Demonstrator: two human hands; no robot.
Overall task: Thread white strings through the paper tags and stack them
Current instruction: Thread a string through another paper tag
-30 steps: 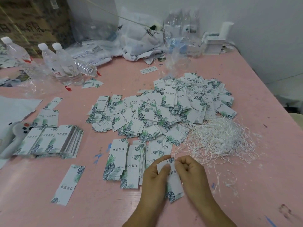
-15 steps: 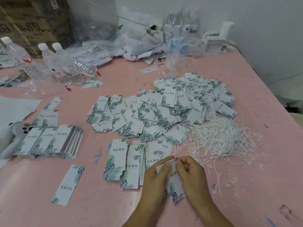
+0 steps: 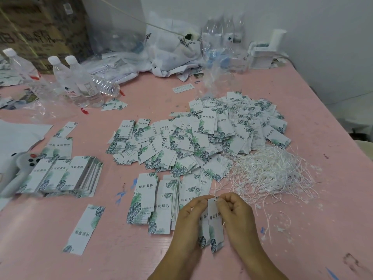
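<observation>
My left hand (image 3: 188,220) and my right hand (image 3: 235,214) meet near the front of the pink table (image 3: 101,259). Between them stand two white paper tags (image 3: 214,225) with green leaf print, held upright; both hands pinch the tags' top edge. A thin white string (image 3: 223,226) hangs by my right fingers. A tangle of white strings (image 3: 270,172) lies just beyond my right hand. A big loose heap of tags (image 3: 201,134) fills the table's middle. Short tag stacks (image 3: 153,201) lie left of my hands.
A fanned pile of tags (image 3: 66,176) lies at the left by a white device (image 3: 18,168). One tag (image 3: 84,229) lies alone in front. Water bottles (image 3: 78,81) stand at the back left; plastic bags (image 3: 171,51) and a white box (image 3: 262,55) line the wall.
The tags between my hands have turned more upright and edge-on, and a second tag now shows beside the first. Both hands stay in the same place.
</observation>
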